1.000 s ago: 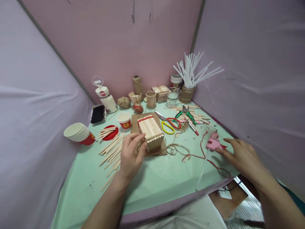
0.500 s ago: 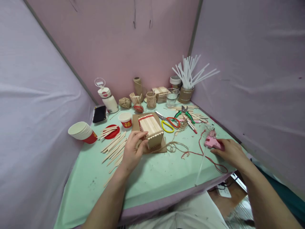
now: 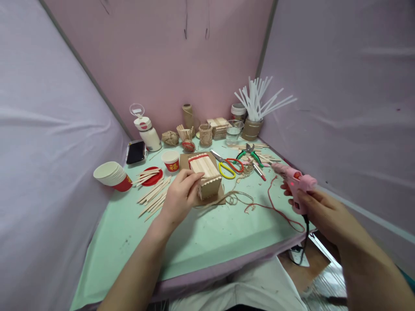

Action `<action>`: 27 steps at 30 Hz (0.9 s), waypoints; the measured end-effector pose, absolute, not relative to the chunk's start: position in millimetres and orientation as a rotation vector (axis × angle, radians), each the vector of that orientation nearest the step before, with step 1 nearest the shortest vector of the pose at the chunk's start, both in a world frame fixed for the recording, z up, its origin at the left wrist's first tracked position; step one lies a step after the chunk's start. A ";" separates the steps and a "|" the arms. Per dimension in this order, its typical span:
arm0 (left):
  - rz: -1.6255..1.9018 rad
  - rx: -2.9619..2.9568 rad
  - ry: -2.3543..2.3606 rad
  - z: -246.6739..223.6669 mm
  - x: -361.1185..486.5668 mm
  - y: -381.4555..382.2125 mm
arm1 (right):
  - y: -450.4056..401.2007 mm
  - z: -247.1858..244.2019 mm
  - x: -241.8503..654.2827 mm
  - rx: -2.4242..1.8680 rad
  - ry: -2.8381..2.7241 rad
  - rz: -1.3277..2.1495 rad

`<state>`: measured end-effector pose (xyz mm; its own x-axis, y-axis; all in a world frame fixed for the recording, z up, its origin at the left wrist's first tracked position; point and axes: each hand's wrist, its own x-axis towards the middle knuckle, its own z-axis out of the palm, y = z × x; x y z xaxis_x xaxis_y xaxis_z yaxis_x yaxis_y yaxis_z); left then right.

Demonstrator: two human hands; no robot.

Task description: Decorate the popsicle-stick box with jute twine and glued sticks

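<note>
A small box (image 3: 205, 167) covered in wooden craft sticks stands on a cardboard sheet (image 3: 184, 160), with red cord along its far top edge and twine along the near one. Closed at its near left corner, my left hand (image 3: 181, 192) grips the box; its fingertips partly hide what they touch. Loose twine (image 3: 235, 198) trails from beside the box to the right. My right hand (image 3: 316, 205) is wrapped round a pink hot glue gun (image 3: 296, 185), raised above the table's right side with its nozzle pointing left. A red light glows on its body, and a black cable hangs below.
Scissors (image 3: 227, 166), green-handled pliers (image 3: 249, 154) and red cord (image 3: 275, 209) lie right of the box. Loose sticks (image 3: 152, 194), a paper cup (image 3: 170, 162) and stacked cups (image 3: 112, 175) are left. Behind stand a water cup (image 3: 233, 134) and a pot of glue sticks (image 3: 252, 128).
My right hand has lifted the glue gun off the table and turned it, nozzle now leftward. The clear stick near the table's front edge is out of sight. My left hand stays at the box.
</note>
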<state>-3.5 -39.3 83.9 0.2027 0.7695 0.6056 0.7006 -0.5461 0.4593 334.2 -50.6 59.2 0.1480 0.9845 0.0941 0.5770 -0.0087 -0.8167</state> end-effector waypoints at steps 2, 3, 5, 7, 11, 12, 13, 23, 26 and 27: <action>1.248 2.386 1.453 87.3 -2.2 -37.4 | -59.9 61.6 318.7 -1.514 -1.401 1.015; 1.249 2.386 1.453 88.3 -1.2 -36.4 | -64.0 62.4 311.2 -1.460 -1.367 1.078; 1.279 2.377 1.452 89.0 1.1 -34.7 | -71.6 64.3 297.4 -1.399 -1.390 1.110; 1.329 2.365 1.442 88.3 3.2 -33.4 | -78.4 67.7 284.8 -1.384 -1.475 1.089; 1.421 2.323 1.400 84.3 5.1 -32.0 | -87.7 75.2 263.5 -1.408 -1.614 1.027; 1.442 2.307 1.390 83.2 5.1 -31.9 | -88.7 76.1 259.4 -1.406 -1.645 1.013; 1.460 2.292 1.383 82.2 5.2 -31.8 | -89.1 76.3 255.9 -1.401 -1.674 0.997; 1.563 2.237 1.391 75.9 5.4 -32.3 | -83.4 63.3 240.3 -1.383 -1.809 0.855; 1.562 2.213 1.384 74.5 4.7 -33.4 | -82.4 62.8 237.5 -1.374 -1.821 0.849; 1.565 2.209 1.385 74.3 4.5 -33.7 | -82.0 63.0 236.6 -1.366 -1.825 0.835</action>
<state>4.5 -33.7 74.3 0.0576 0.7117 0.7001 0.6084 -0.5810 0.5406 236.6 -82.0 63.0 -0.2000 0.9679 0.1519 0.5175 0.2360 -0.8225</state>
